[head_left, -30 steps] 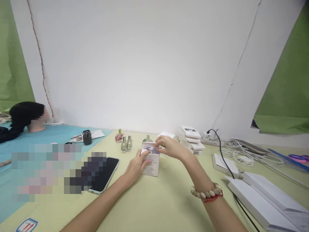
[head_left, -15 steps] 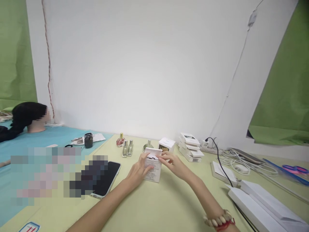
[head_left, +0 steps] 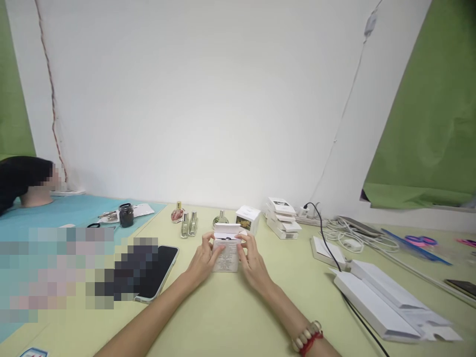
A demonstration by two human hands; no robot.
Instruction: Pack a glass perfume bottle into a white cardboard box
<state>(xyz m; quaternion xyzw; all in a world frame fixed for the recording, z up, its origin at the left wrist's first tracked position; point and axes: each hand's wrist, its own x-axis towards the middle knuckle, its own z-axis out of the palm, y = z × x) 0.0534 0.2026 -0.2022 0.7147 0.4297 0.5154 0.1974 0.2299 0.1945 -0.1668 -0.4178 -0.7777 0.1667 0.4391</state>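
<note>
A small white box (head_left: 226, 260) with fine printed text on its near face stands upright before me, its top flap raised. My left hand (head_left: 204, 258) grips its left side, thumb on the printed face. On the opposite side my right hand (head_left: 255, 260) holds the right edge between thumb and fingers. Something dark shows in the box's opening, too small to make out. Just behind it are a round perfume bottle (head_left: 220, 220) and a white box with a picture (head_left: 248, 218). Two slim perfume bottles (head_left: 189, 225) and a reddish one (head_left: 177, 213) stand to the left.
A stack of white boxes (head_left: 283, 218) stands back right. Further right lie flat white cartons (head_left: 377, 302), tangled white cables (head_left: 349, 238), a black cord (head_left: 327, 233) and scissors (head_left: 420, 241). To the left are a phone (head_left: 159, 270), a dark jar (head_left: 126, 215) and a mannequin head (head_left: 29, 181).
My right hand has moved from the box's top flap down to its right side, fingers now around the edge. The view has shifted slightly to the right.
</note>
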